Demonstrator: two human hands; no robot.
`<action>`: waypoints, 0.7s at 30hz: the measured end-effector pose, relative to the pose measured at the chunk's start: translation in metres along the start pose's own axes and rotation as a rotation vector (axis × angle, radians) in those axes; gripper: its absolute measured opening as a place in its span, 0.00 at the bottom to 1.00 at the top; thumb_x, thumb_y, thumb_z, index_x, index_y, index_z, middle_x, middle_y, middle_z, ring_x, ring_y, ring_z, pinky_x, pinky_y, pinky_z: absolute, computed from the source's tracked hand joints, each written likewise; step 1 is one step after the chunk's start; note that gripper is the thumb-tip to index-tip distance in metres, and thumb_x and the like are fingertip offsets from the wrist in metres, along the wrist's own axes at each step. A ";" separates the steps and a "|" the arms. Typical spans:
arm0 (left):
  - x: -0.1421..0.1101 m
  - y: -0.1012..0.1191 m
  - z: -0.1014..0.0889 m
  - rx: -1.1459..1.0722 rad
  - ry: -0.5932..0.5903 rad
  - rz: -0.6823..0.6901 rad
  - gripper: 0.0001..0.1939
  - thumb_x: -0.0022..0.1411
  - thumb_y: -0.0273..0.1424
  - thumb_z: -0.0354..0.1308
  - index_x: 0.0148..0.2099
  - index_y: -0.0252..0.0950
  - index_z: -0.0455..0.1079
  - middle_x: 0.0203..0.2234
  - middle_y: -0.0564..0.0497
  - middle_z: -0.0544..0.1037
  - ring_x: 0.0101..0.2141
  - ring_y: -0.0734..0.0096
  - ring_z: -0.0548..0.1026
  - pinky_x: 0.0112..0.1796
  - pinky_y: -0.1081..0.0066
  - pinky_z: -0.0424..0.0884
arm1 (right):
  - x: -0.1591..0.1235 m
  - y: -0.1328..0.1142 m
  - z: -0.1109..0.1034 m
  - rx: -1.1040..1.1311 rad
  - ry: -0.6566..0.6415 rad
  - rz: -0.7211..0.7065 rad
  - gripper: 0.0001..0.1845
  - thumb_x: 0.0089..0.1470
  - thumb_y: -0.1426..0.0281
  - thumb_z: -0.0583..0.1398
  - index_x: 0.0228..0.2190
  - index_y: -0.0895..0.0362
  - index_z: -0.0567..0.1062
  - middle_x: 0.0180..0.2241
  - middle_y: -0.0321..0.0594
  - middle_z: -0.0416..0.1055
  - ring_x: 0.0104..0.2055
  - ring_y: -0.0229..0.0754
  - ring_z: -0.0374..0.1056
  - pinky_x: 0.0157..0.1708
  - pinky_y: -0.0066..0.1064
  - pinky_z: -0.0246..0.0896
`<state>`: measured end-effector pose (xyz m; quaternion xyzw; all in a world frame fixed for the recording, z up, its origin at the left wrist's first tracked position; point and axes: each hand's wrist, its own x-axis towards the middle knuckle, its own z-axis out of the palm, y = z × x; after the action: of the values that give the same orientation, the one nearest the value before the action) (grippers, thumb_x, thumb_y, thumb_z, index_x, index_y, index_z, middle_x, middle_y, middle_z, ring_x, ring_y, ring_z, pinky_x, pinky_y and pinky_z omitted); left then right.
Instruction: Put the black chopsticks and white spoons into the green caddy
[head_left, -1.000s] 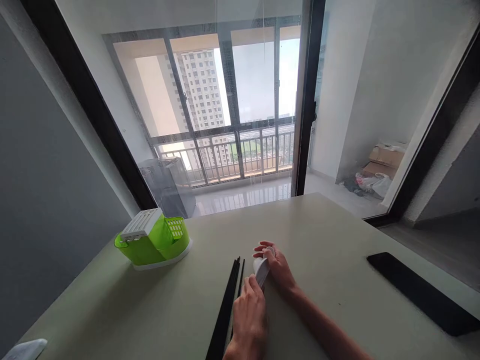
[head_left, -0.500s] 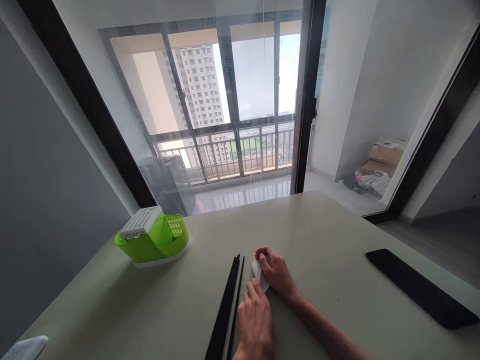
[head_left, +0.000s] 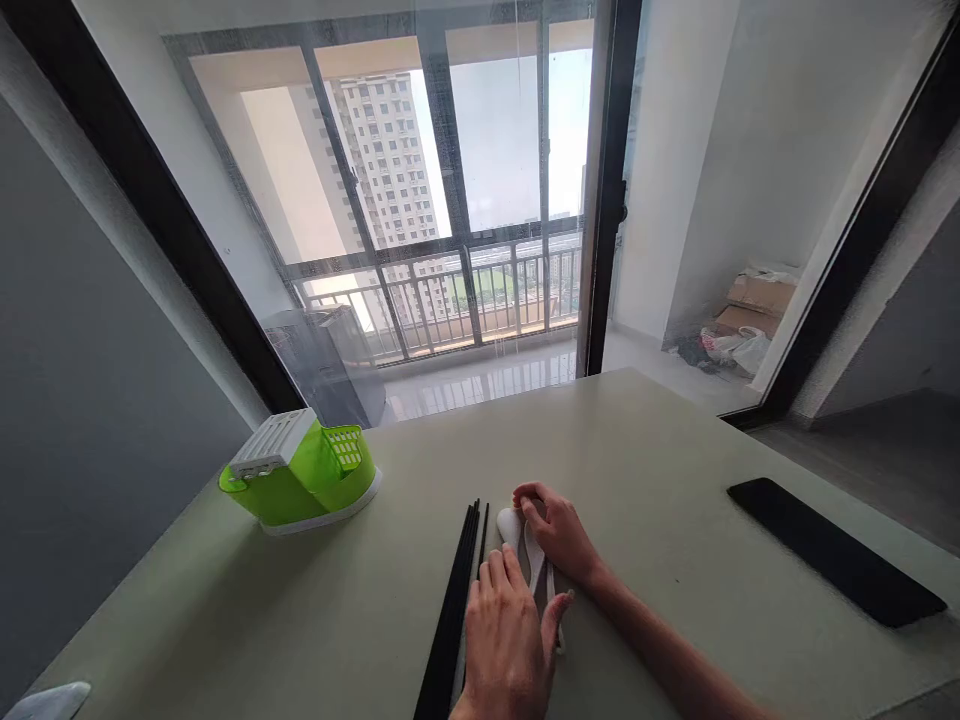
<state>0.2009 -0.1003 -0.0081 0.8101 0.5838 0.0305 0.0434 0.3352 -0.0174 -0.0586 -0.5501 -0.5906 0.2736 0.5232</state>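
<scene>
White soup spoons lie side by side on the table between my hands. The bowl of the left spoon (head_left: 509,524) shows beyond my left fingertips, and another spoon (head_left: 534,556) lies beside it. A further pale handle shows at their right, partly hidden. My left hand (head_left: 504,632) rests palm down over the handles, fingers stretched and thumb spread. Curled around the far end of the spoons is my right hand (head_left: 556,530), its fingertips at the bowls; the exact grip is partly hidden. Black chopsticks (head_left: 452,610) lie in a bundle left of my left hand, with a single chopstick (head_left: 484,535) alongside.
A green and white utensil holder (head_left: 307,480) stands at the table's left. A long black flat piece (head_left: 836,550) lies at the right. The corner of a white object (head_left: 56,702) shows at lower left. Beyond the table's far edge is a glass door.
My left hand has spread its thumb and lies flatter over the handles. The spoons now show apart, side by side, where earlier they were mostly covered. The view has shifted slightly.
</scene>
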 end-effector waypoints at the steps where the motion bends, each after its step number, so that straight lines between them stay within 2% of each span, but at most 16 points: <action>1: 0.000 -0.006 -0.006 -0.008 0.037 0.030 0.34 0.69 0.49 0.53 0.67 0.31 0.64 0.52 0.34 0.74 0.51 0.48 0.73 0.53 0.55 0.70 | -0.001 0.000 -0.003 0.006 -0.007 0.001 0.18 0.63 0.58 0.52 0.38 0.54 0.78 0.38 0.42 0.80 0.40 0.46 0.75 0.45 0.35 0.68; 4: 0.012 -0.038 -0.037 0.000 0.204 0.101 0.34 0.70 0.51 0.50 0.66 0.33 0.64 0.54 0.37 0.72 0.53 0.51 0.70 0.55 0.54 0.66 | -0.007 0.005 -0.019 0.032 -0.004 0.031 0.20 0.64 0.56 0.52 0.42 0.54 0.77 0.41 0.42 0.81 0.42 0.46 0.76 0.46 0.36 0.70; 7: 0.040 -0.093 -0.085 0.107 0.475 0.084 0.31 0.71 0.49 0.51 0.65 0.33 0.65 0.61 0.36 0.67 0.62 0.48 0.61 0.61 0.52 0.58 | -0.021 0.016 -0.048 0.064 0.042 0.111 0.21 0.63 0.54 0.53 0.47 0.53 0.75 0.47 0.44 0.79 0.49 0.48 0.75 0.52 0.40 0.69; 10: 0.067 -0.153 -0.136 0.213 0.746 -0.086 0.28 0.72 0.46 0.50 0.63 0.30 0.66 0.65 0.36 0.63 0.66 0.43 0.54 0.63 0.46 0.52 | -0.045 0.027 -0.081 0.076 0.042 0.177 0.22 0.62 0.54 0.55 0.49 0.53 0.75 0.53 0.47 0.76 0.57 0.50 0.71 0.60 0.44 0.64; 11: 0.072 -0.171 -0.150 0.227 0.790 -0.147 0.27 0.73 0.45 0.50 0.62 0.28 0.66 0.65 0.35 0.63 0.65 0.43 0.55 0.62 0.45 0.52 | -0.055 0.030 -0.091 0.071 0.030 0.201 0.22 0.61 0.53 0.55 0.50 0.53 0.75 0.55 0.47 0.75 0.58 0.50 0.70 0.61 0.45 0.63; 13: 0.078 -0.200 -0.169 0.219 0.803 -0.243 0.28 0.75 0.43 0.46 0.62 0.24 0.64 0.61 0.33 0.68 0.63 0.46 0.60 0.61 0.46 0.55 | -0.075 0.032 -0.108 0.050 -0.006 0.240 0.23 0.61 0.53 0.55 0.51 0.52 0.75 0.57 0.47 0.73 0.60 0.51 0.69 0.62 0.45 0.63; 16: 0.079 -0.230 -0.175 0.199 0.740 -0.337 0.27 0.77 0.42 0.43 0.60 0.22 0.66 0.57 0.35 0.73 0.60 0.50 0.65 0.60 0.45 0.56 | -0.098 0.028 -0.124 -0.010 -0.027 0.243 0.23 0.60 0.51 0.56 0.50 0.49 0.76 0.58 0.46 0.73 0.60 0.52 0.69 0.59 0.43 0.66; 19: 0.084 -0.250 -0.160 0.223 0.669 -0.312 0.27 0.75 0.40 0.45 0.61 0.21 0.66 0.60 0.33 0.72 0.61 0.50 0.66 0.61 0.52 0.58 | -0.108 0.019 -0.127 -0.071 0.000 0.256 0.23 0.59 0.49 0.56 0.47 0.48 0.78 0.55 0.45 0.75 0.56 0.53 0.72 0.52 0.40 0.72; 21: 0.090 -0.258 -0.150 0.247 0.707 -0.267 0.27 0.74 0.39 0.45 0.62 0.22 0.66 0.61 0.33 0.71 0.61 0.49 0.66 0.61 0.55 0.59 | -0.109 0.015 -0.126 -0.098 0.021 0.265 0.23 0.58 0.47 0.56 0.46 0.47 0.79 0.54 0.44 0.77 0.52 0.53 0.74 0.45 0.37 0.74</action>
<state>-0.0287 0.0715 0.1140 0.6660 0.6621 0.2310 -0.2542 0.4392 -0.1474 -0.0681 -0.6509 -0.5200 0.3055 0.4611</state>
